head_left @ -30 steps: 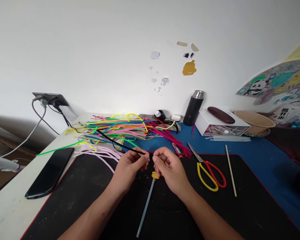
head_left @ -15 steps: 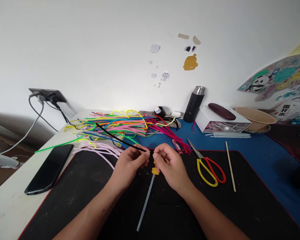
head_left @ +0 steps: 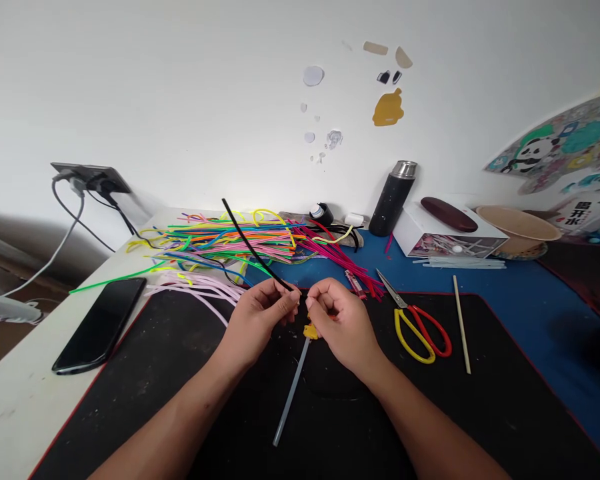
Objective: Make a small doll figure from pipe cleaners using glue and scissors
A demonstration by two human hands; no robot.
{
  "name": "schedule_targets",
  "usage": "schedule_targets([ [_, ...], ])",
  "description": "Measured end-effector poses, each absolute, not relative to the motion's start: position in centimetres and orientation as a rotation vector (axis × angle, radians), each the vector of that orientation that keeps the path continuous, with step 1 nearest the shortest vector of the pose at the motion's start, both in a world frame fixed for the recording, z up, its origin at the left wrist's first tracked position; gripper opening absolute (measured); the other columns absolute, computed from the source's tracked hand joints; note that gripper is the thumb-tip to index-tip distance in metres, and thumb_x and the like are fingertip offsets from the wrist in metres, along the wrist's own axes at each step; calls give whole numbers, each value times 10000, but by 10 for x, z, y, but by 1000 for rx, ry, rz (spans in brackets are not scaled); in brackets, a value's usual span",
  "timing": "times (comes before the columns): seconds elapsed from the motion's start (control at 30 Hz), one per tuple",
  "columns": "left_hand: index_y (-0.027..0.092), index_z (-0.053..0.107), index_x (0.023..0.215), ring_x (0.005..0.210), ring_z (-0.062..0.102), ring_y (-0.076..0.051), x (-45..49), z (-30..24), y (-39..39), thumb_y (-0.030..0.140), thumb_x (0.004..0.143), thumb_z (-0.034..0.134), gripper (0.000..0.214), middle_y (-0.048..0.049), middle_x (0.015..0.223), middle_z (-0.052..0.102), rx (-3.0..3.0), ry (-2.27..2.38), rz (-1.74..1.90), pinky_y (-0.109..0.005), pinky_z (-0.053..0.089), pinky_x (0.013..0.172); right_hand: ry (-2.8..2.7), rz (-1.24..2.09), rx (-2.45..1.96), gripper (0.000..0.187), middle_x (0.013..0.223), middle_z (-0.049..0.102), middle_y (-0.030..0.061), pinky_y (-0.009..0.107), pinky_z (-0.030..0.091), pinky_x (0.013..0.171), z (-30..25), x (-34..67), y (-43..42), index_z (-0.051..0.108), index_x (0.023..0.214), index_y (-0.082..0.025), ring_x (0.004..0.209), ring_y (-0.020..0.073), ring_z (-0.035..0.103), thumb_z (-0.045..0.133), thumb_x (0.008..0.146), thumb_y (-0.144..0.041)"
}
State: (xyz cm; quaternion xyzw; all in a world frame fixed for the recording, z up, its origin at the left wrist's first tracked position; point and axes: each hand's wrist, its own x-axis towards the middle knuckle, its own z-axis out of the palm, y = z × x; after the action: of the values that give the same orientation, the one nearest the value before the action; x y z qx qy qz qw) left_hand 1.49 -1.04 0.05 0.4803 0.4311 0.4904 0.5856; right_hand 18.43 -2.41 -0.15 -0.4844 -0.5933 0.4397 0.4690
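A black pipe cleaner (head_left: 250, 245) rises up and to the left from the fingers of my left hand (head_left: 257, 317), which is closed in a pinch on it. Close beside it, my right hand (head_left: 337, 320) is also pinched, seemingly at the pipe cleaner's near end; that tip is hidden by the fingers. Just below my right fingers lies a yellow-orange piece (head_left: 311, 331), partly covered by the hand. From it a pale translucent glue stick (head_left: 291, 395) points toward me over the black mat (head_left: 190, 407).
Behind my hands lies a pile of coloured pipe cleaners (head_left: 230, 240). Scissors (head_left: 415, 327) and a thin wooden stick (head_left: 461, 327) rest on the right of the mat. A phone (head_left: 100, 327) lies left. A black flask (head_left: 393, 200) and white box (head_left: 445, 233) stand at the wall.
The black pipe cleaner's free end has swung upward and to the right, so it now stands steeper. Both hands remain close together. The view has shifted slightly.
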Motion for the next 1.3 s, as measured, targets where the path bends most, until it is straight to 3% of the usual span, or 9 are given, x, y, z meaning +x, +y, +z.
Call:
schedule_targets([
  [0.2,172,665,737,598,552,-112,14,3,-11,456,844,820,341,4,671,657,1204,1038,1149,-233,439,587,-1603,889,-1221,55,553,375,-109,226,298,487,-2,185,-23,580,843,-226,483,95,365,589,896,-241],
  [0.67,204,743,832,673,622,-147,9,-3,-13,362,932,725,187,0,786,755,1642,1249,1149,-262,486,666,-1792,633,-1257,68,558,332,-115,226,284,506,-8,186,-24,555,834,-233,479,93,349,553,897,-208],
  [0.9,223,747,815,718,683,-167,10,-1,-13,289,929,710,137,1,804,778,1764,1221,1186,-263,501,683,-1893,507,-1286,45,575,385,-101,244,296,547,-12,187,-23,556,873,-240,498,107,405,548,909,-215],
  [1.1,219,737,785,722,661,-177,12,0,-12,335,910,743,171,-14,783,758,1652,1221,1158,-271,489,702,-1890,593,-1327,78,578,407,-88,258,296,556,-10,187,-23,550,845,-249,511,119,414,563,919,-230],
  [1.3,185,698,776,602,579,-134,12,-1,-6,457,806,856,316,-6,687,699,1164,1052,1156,-245,441,584,-1617,963,-1231,117,619,513,-66,244,375,540,-4,187,-23,639,941,-231,540,121,496,594,982,-330],
])
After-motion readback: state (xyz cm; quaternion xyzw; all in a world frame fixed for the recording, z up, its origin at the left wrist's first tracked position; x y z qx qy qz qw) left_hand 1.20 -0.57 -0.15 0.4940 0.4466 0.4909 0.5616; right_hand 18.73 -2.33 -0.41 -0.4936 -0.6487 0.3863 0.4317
